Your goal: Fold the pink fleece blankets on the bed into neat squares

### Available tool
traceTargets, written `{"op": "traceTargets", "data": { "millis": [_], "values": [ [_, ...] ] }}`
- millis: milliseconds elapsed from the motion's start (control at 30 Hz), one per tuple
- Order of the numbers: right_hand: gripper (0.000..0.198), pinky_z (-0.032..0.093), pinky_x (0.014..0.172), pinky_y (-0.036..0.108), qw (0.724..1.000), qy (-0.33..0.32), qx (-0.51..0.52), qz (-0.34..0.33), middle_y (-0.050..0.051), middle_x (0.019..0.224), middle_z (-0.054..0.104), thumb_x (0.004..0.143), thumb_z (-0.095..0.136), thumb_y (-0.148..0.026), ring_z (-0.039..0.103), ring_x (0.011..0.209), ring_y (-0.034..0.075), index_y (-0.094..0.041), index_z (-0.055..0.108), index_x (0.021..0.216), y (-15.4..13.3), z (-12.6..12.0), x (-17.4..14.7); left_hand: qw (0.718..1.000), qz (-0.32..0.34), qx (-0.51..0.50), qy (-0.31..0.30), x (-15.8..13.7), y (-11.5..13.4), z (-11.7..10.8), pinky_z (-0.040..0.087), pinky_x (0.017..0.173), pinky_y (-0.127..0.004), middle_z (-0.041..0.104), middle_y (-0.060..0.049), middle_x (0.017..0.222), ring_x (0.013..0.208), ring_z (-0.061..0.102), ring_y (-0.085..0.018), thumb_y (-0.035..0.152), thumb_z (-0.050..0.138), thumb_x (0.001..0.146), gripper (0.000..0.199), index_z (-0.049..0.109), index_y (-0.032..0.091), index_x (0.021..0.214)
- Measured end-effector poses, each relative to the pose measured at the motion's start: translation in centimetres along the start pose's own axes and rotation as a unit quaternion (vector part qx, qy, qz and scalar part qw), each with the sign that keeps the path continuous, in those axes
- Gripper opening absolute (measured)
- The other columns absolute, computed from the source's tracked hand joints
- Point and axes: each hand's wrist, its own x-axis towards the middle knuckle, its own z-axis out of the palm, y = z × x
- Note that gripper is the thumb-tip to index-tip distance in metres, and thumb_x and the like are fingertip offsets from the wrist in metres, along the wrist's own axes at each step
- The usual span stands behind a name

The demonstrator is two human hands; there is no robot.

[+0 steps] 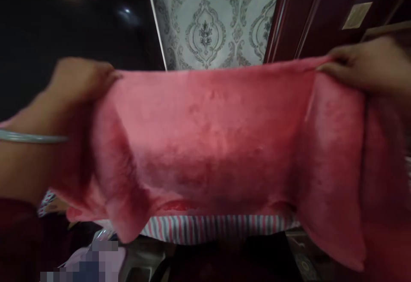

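Note:
A pink plush blanket (212, 132) hangs stretched across the head view, its top edge pulled nearly straight. My left hand (85, 76) is closed on the upper left corner area, and a pale bangle circles that wrist. At the upper right, my right hand (362, 66) pinches the same edge between thumb and fingers. Loose folds drop below both hands, hiding much of what lies behind. Under the blanket's lower edge shows a striped cloth (208, 228) in white, grey and pink.
Patterned wallpaper (205, 25) covers the wall ahead. A glossy dark panel (96, 21) stands at the left, and dark red woodwork (308, 12) with a beige plate (357, 16) at the right. A lilac item (115, 260), partly pixelated, is at the lower left.

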Motion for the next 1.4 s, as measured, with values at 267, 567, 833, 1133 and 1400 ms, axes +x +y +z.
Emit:
{"op": "traceTargets", "data": {
  "millis": [267,567,833,1133,1400],
  "values": [
    [0.017,0.038,0.064,0.028,0.976,-0.21,0.043,-0.038,0.01,0.088,0.076,0.09,0.066,-0.03,0.064,0.076,0.018,-0.015,0.073,0.088,-5.1,16.8,-5.0,0.963,0.096,0.001,-0.251,-1.5,5.3,17.8,0.048,0.091,-0.036,0.075,-0.014,0.1,0.102,0.07,-0.028,0.04,0.054,0.098,0.031,0.071,0.015,0.092],
    [0.029,0.047,0.073,0.033,0.967,-0.253,-0.009,-0.019,0.012,0.111,0.074,0.099,0.047,-0.036,0.068,0.099,0.028,-0.02,0.071,0.101,-3.7,24.2,-4.2,0.961,0.052,-0.043,-0.27,-1.1,6.4,28.0,0.049,0.094,-0.043,0.073,-0.023,0.114,0.11,0.068,-0.036,0.037,0.046,0.098,0.037,0.071,0.012,0.108],
    [0.028,0.051,0.076,0.036,0.934,-0.351,-0.012,0.064,0.015,0.108,0.074,0.097,0.045,-0.03,0.071,0.099,0.03,-0.019,0.071,0.099,-5.3,30.8,-10.5,0.943,0.026,-0.112,-0.314,-4.8,7.7,33.1,0.048,0.093,-0.034,0.076,-0.016,0.108,0.106,0.069,-0.028,0.025,0.06,0.086,0.018,0.075,0.016,0.09],
    [0.039,0.051,0.079,0.039,0.925,-0.365,0.005,0.103,0.021,0.117,0.069,0.103,0.027,-0.041,0.07,0.105,0.032,-0.022,0.06,0.098,-5.2,31.7,-12.7,0.933,-0.221,-0.156,-0.236,-10.5,-3.5,28.9,0.051,0.082,-0.033,0.075,-0.015,0.102,0.096,0.07,-0.027,0.037,0.045,0.091,0.038,0.071,0.015,0.107],
    [0.043,0.052,0.081,0.043,0.926,-0.361,0.012,0.108,0.021,0.119,0.07,0.101,0.023,-0.043,0.069,0.105,0.034,-0.023,0.06,0.098,-5.0,32.1,-13.0,0.85,-0.348,-0.292,-0.265,-15.3,-5.1,27.7,0.045,0.055,-0.03,0.064,-0.007,0.056,0.06,0.062,-0.022,0.058,0.056,0.08,0.044,0.063,0.02,0.058]
  ]
}}
